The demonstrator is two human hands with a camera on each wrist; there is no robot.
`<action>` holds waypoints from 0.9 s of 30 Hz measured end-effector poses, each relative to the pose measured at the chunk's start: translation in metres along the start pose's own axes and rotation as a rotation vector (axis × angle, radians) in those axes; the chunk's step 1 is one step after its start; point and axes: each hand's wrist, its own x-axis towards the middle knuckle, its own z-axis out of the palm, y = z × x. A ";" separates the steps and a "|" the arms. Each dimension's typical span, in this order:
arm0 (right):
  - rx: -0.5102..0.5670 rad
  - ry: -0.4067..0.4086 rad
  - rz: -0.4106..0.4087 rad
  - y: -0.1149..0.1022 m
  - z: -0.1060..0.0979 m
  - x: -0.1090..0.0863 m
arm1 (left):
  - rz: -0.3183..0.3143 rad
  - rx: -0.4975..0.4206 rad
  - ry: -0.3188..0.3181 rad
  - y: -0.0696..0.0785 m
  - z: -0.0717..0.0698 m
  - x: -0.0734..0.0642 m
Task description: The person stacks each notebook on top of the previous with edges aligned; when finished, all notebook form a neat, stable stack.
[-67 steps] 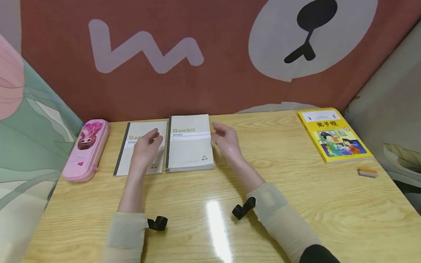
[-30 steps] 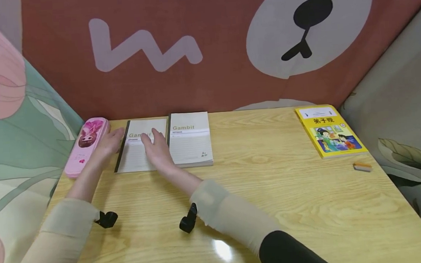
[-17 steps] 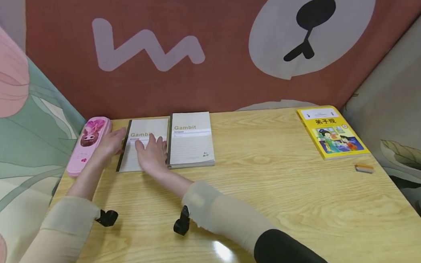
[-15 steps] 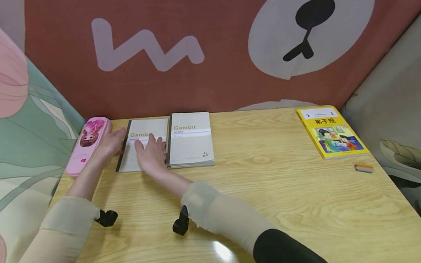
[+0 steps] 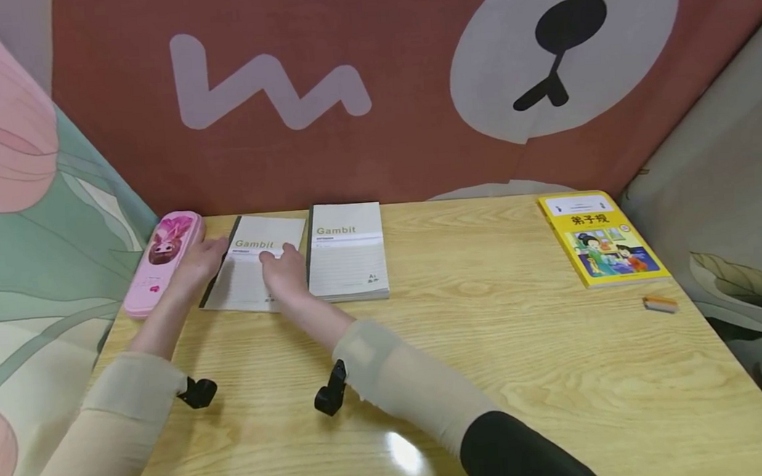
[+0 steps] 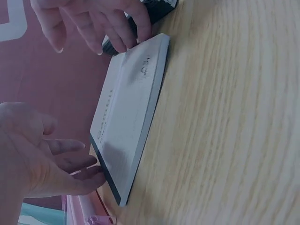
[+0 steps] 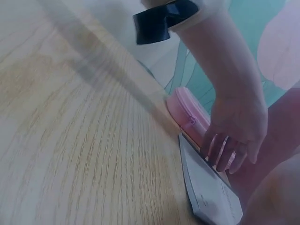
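A thin white Gambit notebook (image 5: 242, 275) with a dark spine lies slightly turned between my two hands. My left hand (image 5: 198, 267) is at its spine, and in the left wrist view the lower fingertips (image 6: 96, 180) meet that edge while the thumb stays raised. On the other side, my right hand (image 5: 286, 276) has its fingers at the right edge, with the thumb extended over the cover. To the right sits a thicker stack of Gambit notebooks (image 5: 348, 262), close beside the right hand. Behind the left hand lies a pink pencil case (image 5: 163, 262), partly hidden by the wrist.
A yellow picture-cover book (image 5: 604, 239) lies at the right back of the wooden table (image 5: 492, 348). In front of it is a small orange and white eraser-like block (image 5: 660, 303). A reddish-brown printed backdrop (image 5: 413, 119) rises along the table's back edge.
Both hands moved left from either side of the stack to the thin notebook's edges. Within the last half second the notebook turned slightly, its near end shifting left. The stack stayed put.
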 end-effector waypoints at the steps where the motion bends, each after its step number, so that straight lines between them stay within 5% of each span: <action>1: 0.027 -0.002 0.012 0.000 -0.001 0.000 | 0.000 0.013 0.009 -0.001 0.000 0.000; 7: 0.143 -0.024 0.003 0.004 -0.008 0.002 | -0.032 0.023 0.035 -0.006 -0.002 -0.005; 15: 0.249 -0.062 -0.078 0.013 -0.018 0.011 | -0.093 -0.142 0.128 -0.005 0.008 -0.007; 22: 0.256 -0.135 -0.121 0.011 -0.032 0.014 | -0.298 -0.415 0.076 -0.004 0.010 -0.002; 27: 0.244 -0.139 -0.141 0.008 -0.038 0.013 | -0.407 -0.505 0.050 -0.001 0.009 -0.001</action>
